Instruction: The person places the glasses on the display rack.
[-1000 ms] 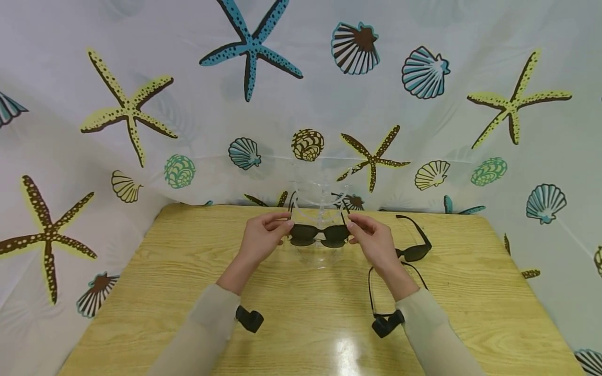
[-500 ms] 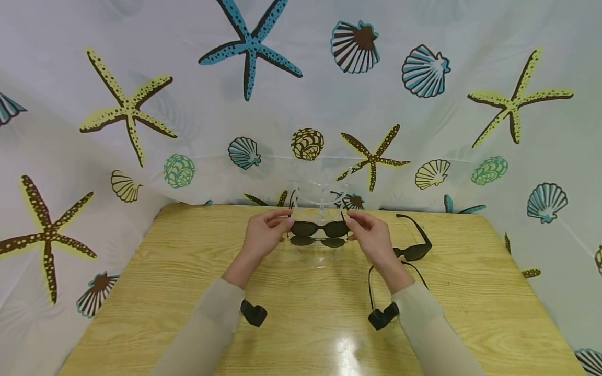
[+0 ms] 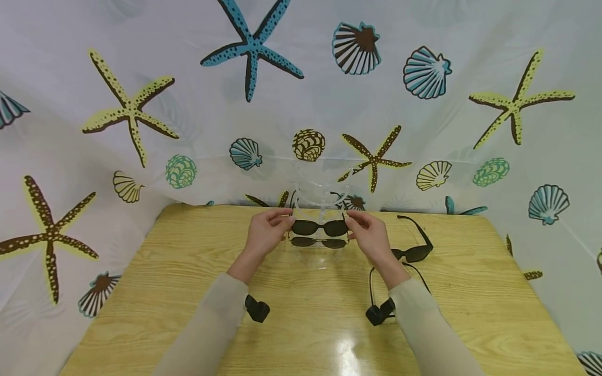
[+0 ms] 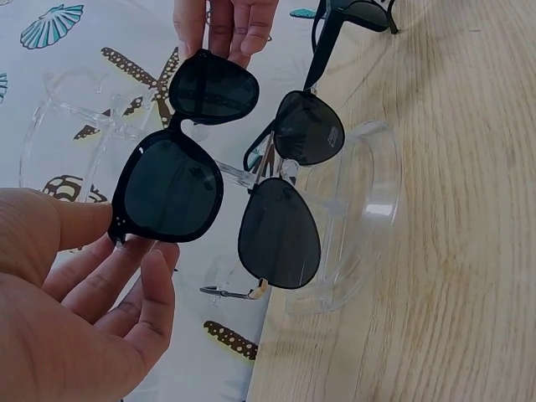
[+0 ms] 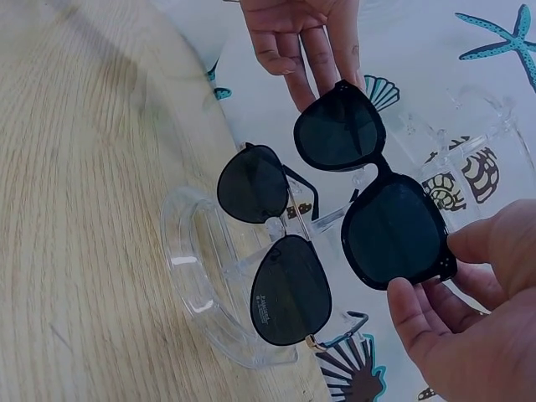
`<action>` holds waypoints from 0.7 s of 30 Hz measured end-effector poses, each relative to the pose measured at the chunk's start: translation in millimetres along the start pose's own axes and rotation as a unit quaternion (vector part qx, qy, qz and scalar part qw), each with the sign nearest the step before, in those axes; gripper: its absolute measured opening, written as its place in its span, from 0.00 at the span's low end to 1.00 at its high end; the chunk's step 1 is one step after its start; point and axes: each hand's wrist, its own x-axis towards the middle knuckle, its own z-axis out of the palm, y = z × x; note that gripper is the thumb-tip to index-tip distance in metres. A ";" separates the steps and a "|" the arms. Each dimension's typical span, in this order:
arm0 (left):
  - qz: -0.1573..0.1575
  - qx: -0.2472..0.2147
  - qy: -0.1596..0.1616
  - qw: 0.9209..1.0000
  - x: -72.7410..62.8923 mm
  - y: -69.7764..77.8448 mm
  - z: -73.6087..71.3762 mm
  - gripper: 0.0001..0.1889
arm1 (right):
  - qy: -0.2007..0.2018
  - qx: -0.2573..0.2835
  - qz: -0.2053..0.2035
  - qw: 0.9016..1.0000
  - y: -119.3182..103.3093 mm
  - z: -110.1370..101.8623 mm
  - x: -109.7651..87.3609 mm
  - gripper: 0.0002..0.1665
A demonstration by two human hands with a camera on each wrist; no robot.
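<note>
Fingers nearly closed, the left hand [image 3: 265,232] and right hand [image 3: 372,237] pinch the black sunglasses [image 4: 172,184] at the clear stand [image 4: 385,180], where dipping low could dislodge its lower pair [image 4: 280,230].

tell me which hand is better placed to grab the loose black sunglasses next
Probably the right hand: the loose black sunglasses lie close beside it, while the left hand is farther away. Both hold another pair.

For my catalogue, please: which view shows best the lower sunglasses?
Right wrist: the lower sunglasses appear large, lettering clearest on the near lens. Left wrist shows both lenses, lettering smaller; head shows them small.
</note>
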 end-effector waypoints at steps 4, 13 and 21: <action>-0.004 -0.001 0.002 1.000 2.2 0.3 1.0 0.18 | 0.001 0.002 0.004 1.000 -0.2 0.0 2.3 0.24; -0.007 0.001 0.002 1.000 4.0 0.4 1.6 0.18 | 0.002 -0.004 0.004 1.000 -0.3 1.3 3.8 0.25; -0.003 0.003 0.001 1.000 5.4 -1.7 1.5 0.18 | -0.001 -0.006 0.005 1.000 0.5 1.9 4.5 0.25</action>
